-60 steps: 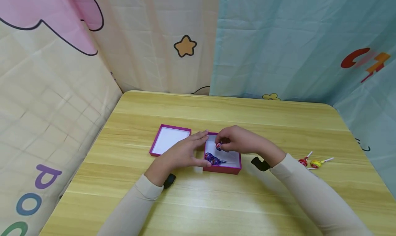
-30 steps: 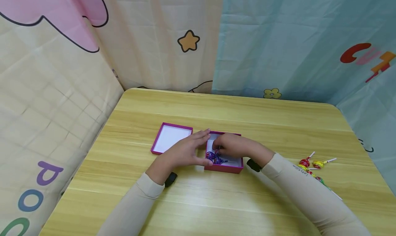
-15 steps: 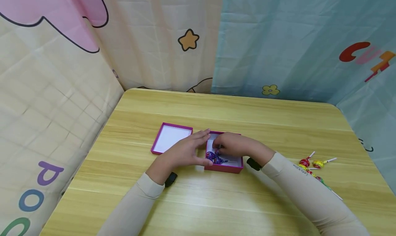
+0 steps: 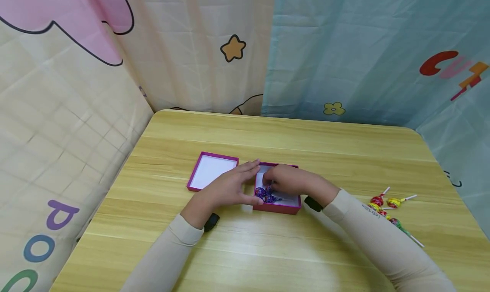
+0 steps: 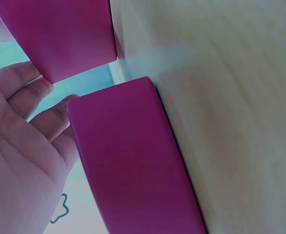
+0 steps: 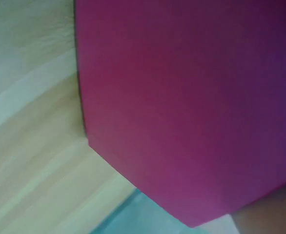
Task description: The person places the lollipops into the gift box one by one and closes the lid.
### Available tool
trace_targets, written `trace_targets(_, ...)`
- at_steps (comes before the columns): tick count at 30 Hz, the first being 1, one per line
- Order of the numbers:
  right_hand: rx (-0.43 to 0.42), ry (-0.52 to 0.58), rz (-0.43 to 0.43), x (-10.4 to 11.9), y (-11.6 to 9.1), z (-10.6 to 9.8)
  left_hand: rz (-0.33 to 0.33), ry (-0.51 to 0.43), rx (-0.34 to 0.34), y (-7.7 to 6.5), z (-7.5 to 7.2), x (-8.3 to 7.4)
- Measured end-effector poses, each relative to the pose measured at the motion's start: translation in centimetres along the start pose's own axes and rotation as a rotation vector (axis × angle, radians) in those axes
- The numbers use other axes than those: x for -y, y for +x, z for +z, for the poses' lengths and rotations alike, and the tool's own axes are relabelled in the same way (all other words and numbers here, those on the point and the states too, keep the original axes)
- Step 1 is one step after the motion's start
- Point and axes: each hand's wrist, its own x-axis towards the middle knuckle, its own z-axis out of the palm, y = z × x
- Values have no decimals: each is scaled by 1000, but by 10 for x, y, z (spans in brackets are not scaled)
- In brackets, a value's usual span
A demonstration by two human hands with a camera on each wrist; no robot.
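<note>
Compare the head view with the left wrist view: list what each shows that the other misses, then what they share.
Only the head view shows the right hand inside the box, on the purple lollipops, and the loose lollipops lying further right. Only the left wrist view shows the left hand's palm side and the box's outer wall from close up. Both show the left hand against the box, the lid beside it, and the table.

box: matt magenta card | table: smooth wood-grain, slight sheen | lollipops: glossy wrappers

The lid lies left of the box; loose lollipops lie well right.
</note>
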Motion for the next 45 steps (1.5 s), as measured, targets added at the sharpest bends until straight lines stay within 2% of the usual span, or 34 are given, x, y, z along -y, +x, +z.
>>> trace_targets(6, -7, -46, -17, 1, -3, 0, -2, 6, 3, 0, 0, -1)
trace_targets(12, -13, -32, -18, -1, -4, -2, 0, 13, 4, 0, 0, -1)
trace_targets(19, -70, -3, -25, -2, -15, -10, -16, 18, 6, 1, 0, -2)
trace_targets(26, -167, 38, -10, -3, -40, -26, -26, 28, 6, 1, 0, -3)
trace_targets(33, -237, 63, 11, -10, -75, -42, -29, 24, 0, 1, 1, -3)
trace_targets(37, -263, 73, 54, -20, -98, -47, -11, 24, -3, 1, 2, -2)
trace_targets(45, -272, 77, 193, -37, -138, -51, -28, 25, 5, 0, 0, -3)
